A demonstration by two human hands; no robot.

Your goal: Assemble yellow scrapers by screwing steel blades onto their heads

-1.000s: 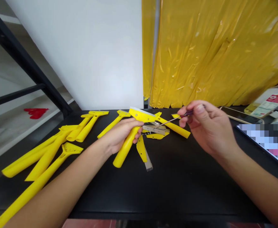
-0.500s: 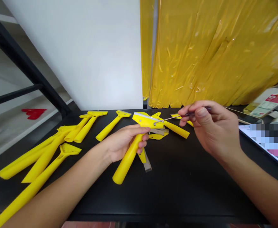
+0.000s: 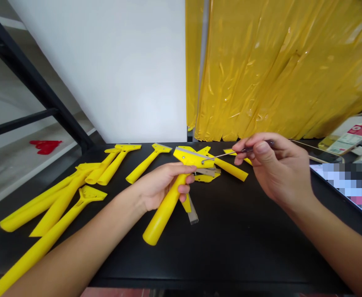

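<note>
My left hand (image 3: 165,185) is closed around the upper handle of a yellow scraper (image 3: 160,218), just below its wide head. A metal blade edge shows along the top of that head, with two screws in its face. In my right hand (image 3: 273,165) is a thin screwdriver (image 3: 224,155), pinched between thumb and fingers. Its tip meets the right-hand screw (image 3: 202,162). Behind and below the held scraper lie loose yellow head plates (image 3: 186,204) and a flat metal blade (image 3: 193,213), partly covered by my left hand and the scraper.
Several yellow scrapers (image 3: 53,206) lie on the black table (image 3: 230,251) to the left, and one more (image 3: 233,169) lies behind the held one. Two phones (image 3: 351,189) and a labelled bottle (image 3: 351,134) are at the right. A white panel and yellow plastic sheeting (image 3: 261,74) stand behind.
The lower end of the held scraper's handle has swung slightly down and left. Both hands keep their grips, and the screwdriver tip stays at the same screw.
</note>
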